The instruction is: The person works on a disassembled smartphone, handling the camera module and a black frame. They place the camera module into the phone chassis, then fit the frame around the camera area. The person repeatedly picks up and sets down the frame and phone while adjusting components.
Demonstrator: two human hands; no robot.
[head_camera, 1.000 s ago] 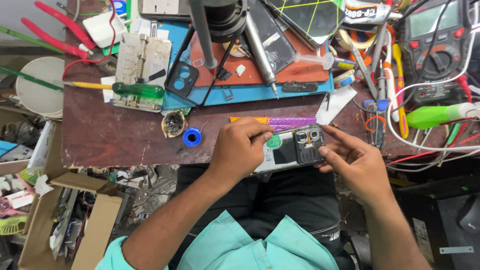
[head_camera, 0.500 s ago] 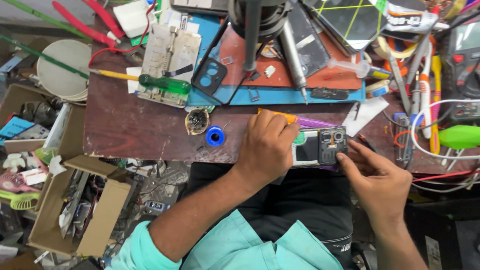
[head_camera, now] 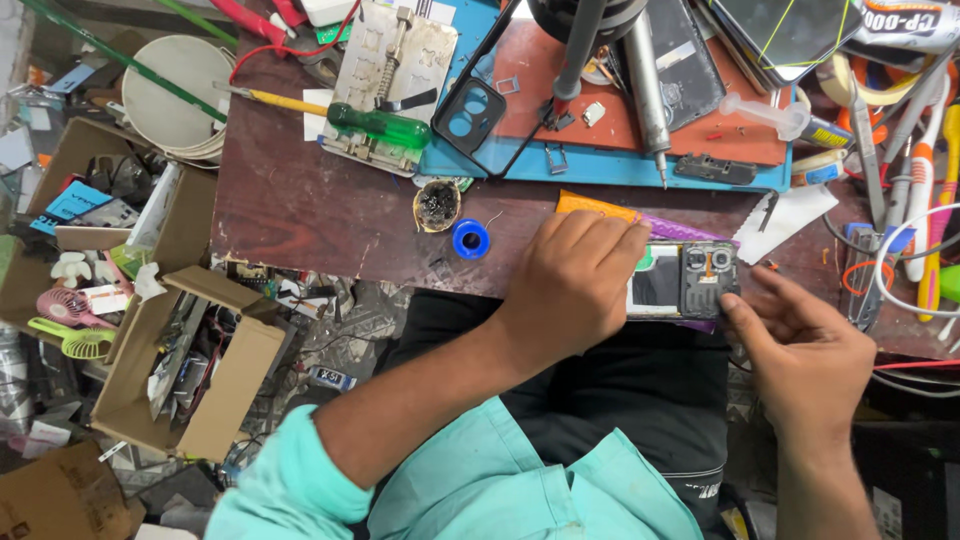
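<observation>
My left hand [head_camera: 575,285] pressed flat over the opened phone [head_camera: 690,280] at the surface [head_camera: 300,210] edge, my right hand [head_camera: 800,345] pinching its end, blue spool [head_camera: 469,239] nearby

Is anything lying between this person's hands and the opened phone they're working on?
Nothing visible does. The left hand already lies flat over the opened phone, covering its left part, and the right hand touches the phone's right end with its fingers.

The right hand [head_camera: 810,350] has slid from the opened phone's [head_camera: 685,280] top to its 4 o'clock corner. The left hand [head_camera: 570,285] has crept further over it.
</observation>
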